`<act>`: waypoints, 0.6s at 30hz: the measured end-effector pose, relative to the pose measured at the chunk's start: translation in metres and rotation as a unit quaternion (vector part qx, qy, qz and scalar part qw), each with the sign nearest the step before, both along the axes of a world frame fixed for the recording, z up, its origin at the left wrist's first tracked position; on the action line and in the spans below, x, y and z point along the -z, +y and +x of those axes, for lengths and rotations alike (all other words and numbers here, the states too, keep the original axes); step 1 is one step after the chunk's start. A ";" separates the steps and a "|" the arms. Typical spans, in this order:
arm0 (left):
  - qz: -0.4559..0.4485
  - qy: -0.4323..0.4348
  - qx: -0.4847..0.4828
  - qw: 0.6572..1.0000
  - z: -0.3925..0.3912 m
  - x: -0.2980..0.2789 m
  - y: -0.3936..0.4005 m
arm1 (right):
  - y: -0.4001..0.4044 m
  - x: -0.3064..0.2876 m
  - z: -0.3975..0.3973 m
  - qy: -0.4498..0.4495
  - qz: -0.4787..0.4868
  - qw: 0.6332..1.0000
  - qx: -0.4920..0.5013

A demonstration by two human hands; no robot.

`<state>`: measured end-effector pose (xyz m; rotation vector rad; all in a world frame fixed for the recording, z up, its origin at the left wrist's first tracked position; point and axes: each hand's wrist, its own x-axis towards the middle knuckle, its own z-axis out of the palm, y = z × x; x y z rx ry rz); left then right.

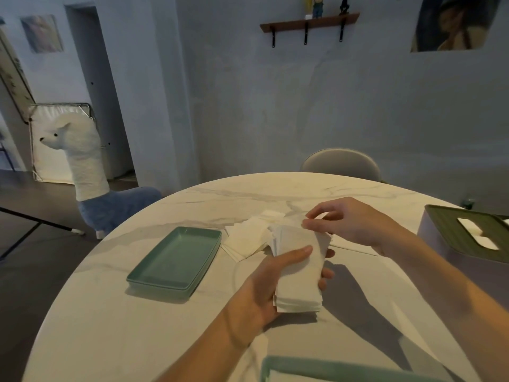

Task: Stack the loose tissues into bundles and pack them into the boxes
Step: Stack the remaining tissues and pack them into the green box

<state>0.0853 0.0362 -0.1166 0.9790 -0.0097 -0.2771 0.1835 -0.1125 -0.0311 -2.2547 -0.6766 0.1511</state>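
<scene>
Two hands (264, 288) on our bundle (298, 274): left grips it, right hand (349, 224) pinches its top; any slack and sheets fan out.

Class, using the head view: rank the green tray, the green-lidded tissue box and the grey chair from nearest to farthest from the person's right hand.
1. Green-lidded tissue box, on the right hand's right.
2. Flat green rectangular tray, left across the table.
3. Grey rounded chair, behind the table's far edge.

Grey walls, wooden shelf (309, 22), chair (341, 163) behind round marble table (137, 326).
</scene>
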 end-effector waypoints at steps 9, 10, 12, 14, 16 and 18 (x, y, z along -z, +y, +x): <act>0.056 0.046 0.079 0.994 -0.005 -0.001 0.002 | 0.004 0.003 0.007 -0.146 0.033 0.989 -0.013; 0.056 0.049 0.078 0.994 -0.007 -0.003 0.001 | 0.005 0.003 0.008 -0.172 0.055 0.984 0.007; 0.042 0.052 0.060 0.996 -0.006 -0.002 0.000 | 0.003 0.000 0.010 -0.215 0.124 0.968 0.047; -0.006 0.065 0.026 0.997 -0.003 -0.003 -0.002 | 0.000 -0.009 0.008 -0.214 0.212 0.952 0.055; -0.067 0.065 -0.008 0.996 0.002 -0.003 -0.005 | -0.004 -0.022 0.003 -0.154 0.278 0.948 0.013; -0.130 0.057 -0.040 0.989 0.005 -0.005 -0.005 | -0.008 -0.032 -0.006 -0.052 0.320 0.943 -0.080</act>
